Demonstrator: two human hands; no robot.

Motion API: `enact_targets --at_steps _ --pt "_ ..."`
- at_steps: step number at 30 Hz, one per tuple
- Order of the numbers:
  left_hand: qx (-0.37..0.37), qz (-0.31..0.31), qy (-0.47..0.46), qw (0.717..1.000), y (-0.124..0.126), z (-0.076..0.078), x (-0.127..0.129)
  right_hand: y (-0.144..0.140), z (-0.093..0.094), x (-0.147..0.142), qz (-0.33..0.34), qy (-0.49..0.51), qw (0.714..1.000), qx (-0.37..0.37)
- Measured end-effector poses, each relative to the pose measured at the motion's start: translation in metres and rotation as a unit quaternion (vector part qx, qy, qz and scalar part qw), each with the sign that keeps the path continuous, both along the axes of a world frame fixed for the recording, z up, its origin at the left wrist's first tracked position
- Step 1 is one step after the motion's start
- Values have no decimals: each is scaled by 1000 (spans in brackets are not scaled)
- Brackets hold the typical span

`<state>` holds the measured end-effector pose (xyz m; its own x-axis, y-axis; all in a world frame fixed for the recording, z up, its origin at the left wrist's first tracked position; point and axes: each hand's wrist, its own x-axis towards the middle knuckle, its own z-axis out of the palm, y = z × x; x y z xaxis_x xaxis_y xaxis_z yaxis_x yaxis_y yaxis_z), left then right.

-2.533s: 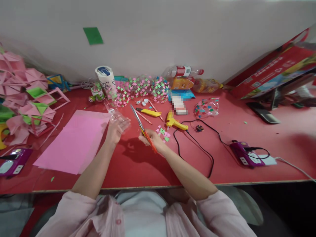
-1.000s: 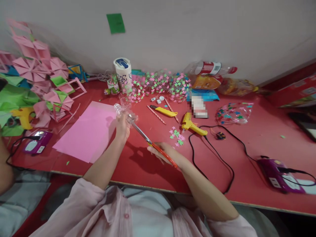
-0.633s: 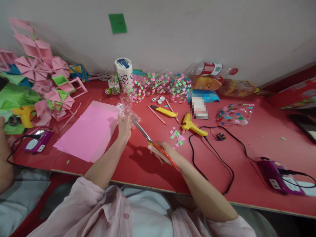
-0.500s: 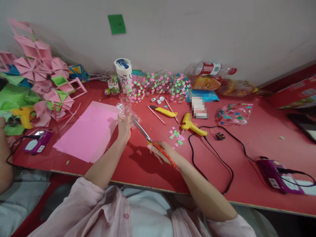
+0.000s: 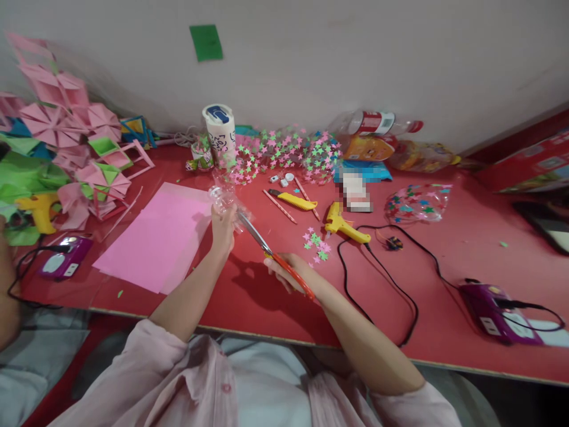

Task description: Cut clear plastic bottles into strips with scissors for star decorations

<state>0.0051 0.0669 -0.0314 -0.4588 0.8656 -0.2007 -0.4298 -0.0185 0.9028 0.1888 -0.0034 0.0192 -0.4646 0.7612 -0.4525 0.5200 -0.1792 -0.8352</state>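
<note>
Between the fingers of my left hand point(image 5: 223, 228) is a clear plastic piece point(image 5: 221, 194), which looks like part of a cut bottle. Its exact outline is hard to make out. My right hand point(image 5: 288, 271) grips red-handled scissors point(image 5: 288, 274), their metal blades point(image 5: 253, 229) pointing up and left to the plastic's edge. Whether the blades are on the plastic or just beside it, I cannot tell. Pink paper sheets point(image 5: 155, 237) lie left of my left hand. Small pink and green paper stars point(image 5: 316, 244) are scattered beyond my right hand.
A yellow glue gun point(image 5: 344, 225) with a black cord lies right of a yellow box cutter point(image 5: 296, 200). Star-covered clear plastic pieces point(image 5: 284, 151), a white tumbler point(image 5: 220, 133) and bottles point(image 5: 377, 123) line the wall. Folded-paper models point(image 5: 57, 124) and another person's arm point(image 5: 8, 284) are at left.
The view has shifted slightly, so everything appears a little farther left. Both hands keep nearly the same pose on the plastic and the scissors.
</note>
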Motion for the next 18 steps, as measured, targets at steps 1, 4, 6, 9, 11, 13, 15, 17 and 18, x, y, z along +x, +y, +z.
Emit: enact_targets --at_steps 1,4,6,9,11,13,15,17,18 --pt "-2 0 0 1000 0 0 0 0 0 0 0 -1 1000 1" --pt "-8 1 3 1000 0 0 0 0 -1 0 5 -6 1000 2" --pt "-9 8 4 1000 -1 1 0 0 -2 1 5 -7 1000 1" --pt "-3 11 2 1000 -1 0 0 0 -2 0 4 -6 1000 2" --pt "5 8 3 1000 -1 -1 0 0 -2 0 4 -4 1000 0" --pt "14 8 7 1000 -1 -1 0 -1 -2 0 3 -2 1000 -3" --pt "21 12 15 1000 -2 -2 1 -1 -2 0 3 -2 1000 -3" --pt "21 20 19 999 -2 -2 2 -1 -3 0 5 -3 1000 1" --pt "19 24 20 999 -2 -2 3 -1 -3 1 5 -3 1000 2"
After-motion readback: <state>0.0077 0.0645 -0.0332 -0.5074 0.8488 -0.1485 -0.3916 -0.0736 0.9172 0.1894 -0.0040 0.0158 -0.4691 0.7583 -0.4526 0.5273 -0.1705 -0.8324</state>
